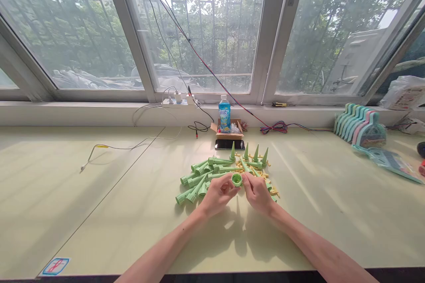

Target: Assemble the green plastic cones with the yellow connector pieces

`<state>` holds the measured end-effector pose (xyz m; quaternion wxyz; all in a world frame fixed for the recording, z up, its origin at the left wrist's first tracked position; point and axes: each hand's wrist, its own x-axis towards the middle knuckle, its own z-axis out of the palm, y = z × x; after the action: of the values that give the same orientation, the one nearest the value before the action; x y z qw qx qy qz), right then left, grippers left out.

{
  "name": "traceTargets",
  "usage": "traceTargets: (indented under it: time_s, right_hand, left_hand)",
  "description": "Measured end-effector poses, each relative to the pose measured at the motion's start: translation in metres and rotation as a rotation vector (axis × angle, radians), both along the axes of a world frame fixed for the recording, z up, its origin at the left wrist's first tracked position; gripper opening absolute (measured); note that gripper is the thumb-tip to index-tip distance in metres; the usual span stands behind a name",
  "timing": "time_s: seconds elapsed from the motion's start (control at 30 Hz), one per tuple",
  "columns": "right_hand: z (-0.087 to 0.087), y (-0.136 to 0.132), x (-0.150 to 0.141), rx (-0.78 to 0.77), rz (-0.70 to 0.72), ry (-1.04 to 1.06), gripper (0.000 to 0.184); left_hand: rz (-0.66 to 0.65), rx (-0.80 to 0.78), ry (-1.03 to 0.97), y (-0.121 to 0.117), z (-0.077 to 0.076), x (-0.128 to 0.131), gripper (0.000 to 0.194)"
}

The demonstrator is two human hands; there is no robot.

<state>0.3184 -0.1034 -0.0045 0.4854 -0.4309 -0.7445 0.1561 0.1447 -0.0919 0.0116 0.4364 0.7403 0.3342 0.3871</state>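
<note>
My left hand (217,193) and my right hand (257,191) meet over the pale green table (99,194) and together pinch a small round green plastic cap (237,179), its open end facing me. Both hands are closed on it. Just behind them lies a pile of green plastic cone spikes (202,174), most lying flat. A few green cones (247,154) stand upright at the back, with small yellow pieces (270,188) scattered to the right of the pile.
A blue drink bottle (224,114) stands in a small cardboard box (237,132) near the sill, a dark phone (229,144) in front. Cables (275,127) and a power strip (177,99) lie along the sill. Stacked pastel plastic items (360,124) sit far right.
</note>
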Motion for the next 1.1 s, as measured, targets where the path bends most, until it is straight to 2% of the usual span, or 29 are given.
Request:
traceTargets:
  time_s: [0.17, 0.33, 0.5, 0.67, 0.83, 1.1]
  right_hand:
    - [0.001, -0.001, -0.001, -0.001, -0.013, 0.019, 0.04]
    - [0.004, -0.002, -0.001, -0.016, -0.008, 0.094, 0.04]
    - [0.002, -0.003, 0.0, -0.006, 0.01, 0.124, 0.037]
    - [0.003, -0.003, 0.0, 0.017, 0.043, 0.116, 0.037]
    - [0.005, -0.004, 0.0, 0.011, 0.167, 0.076, 0.033]
    - [0.002, -0.002, 0.002, -0.001, 0.145, 0.057, 0.03]
  left_hand:
    - [0.028, -0.015, -0.047, -0.001, -0.002, 0.003, 0.031]
    - [0.017, -0.227, -0.14, -0.004, 0.002, 0.006, 0.049]
    - [0.023, -0.333, -0.296, -0.001, 0.005, 0.006, 0.039]
    - [0.041, -0.463, -0.287, 0.002, 0.007, 0.004, 0.062]
    - [-0.011, -0.47, -0.201, -0.001, 0.011, 0.003, 0.064]
    - [-0.036, -0.394, -0.184, 0.001, 0.01, 0.001, 0.052]
